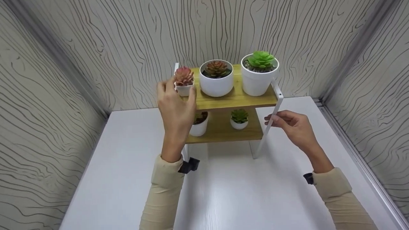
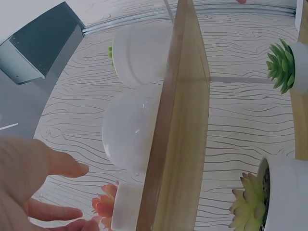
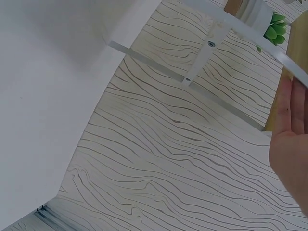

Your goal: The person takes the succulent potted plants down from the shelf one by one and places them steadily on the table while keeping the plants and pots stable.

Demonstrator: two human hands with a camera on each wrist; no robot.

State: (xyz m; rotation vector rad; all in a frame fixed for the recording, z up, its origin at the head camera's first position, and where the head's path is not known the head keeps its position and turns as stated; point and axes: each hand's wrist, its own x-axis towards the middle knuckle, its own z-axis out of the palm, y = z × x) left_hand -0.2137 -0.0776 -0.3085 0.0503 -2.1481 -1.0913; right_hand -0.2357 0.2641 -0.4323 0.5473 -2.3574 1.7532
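A two-tier wooden plant shelf (image 1: 236,101) with white metal legs stands on the table. At the upper board's left end is a small white pot with a pink-red succulent (image 1: 184,76). My left hand (image 1: 175,105) is around this pot, thumb and fingers spread on either side. In the left wrist view, the fingertips (image 2: 72,213) are beside the red leaves and the thumb stays apart from the pot. On the right, my right hand (image 1: 295,127) holds the shelf's front white leg (image 1: 267,127) between thumb and fingers, just below the upper board.
On the upper board are a round white bowl (image 1: 216,85) with a brownish succulent and a taller white pot (image 1: 257,81) with a bright green one. Two more potted succulents, one small and green (image 1: 239,118), sit on the lower board. Wood-grain-patterned walls (image 1: 127,48) enclose the white table (image 1: 134,137).
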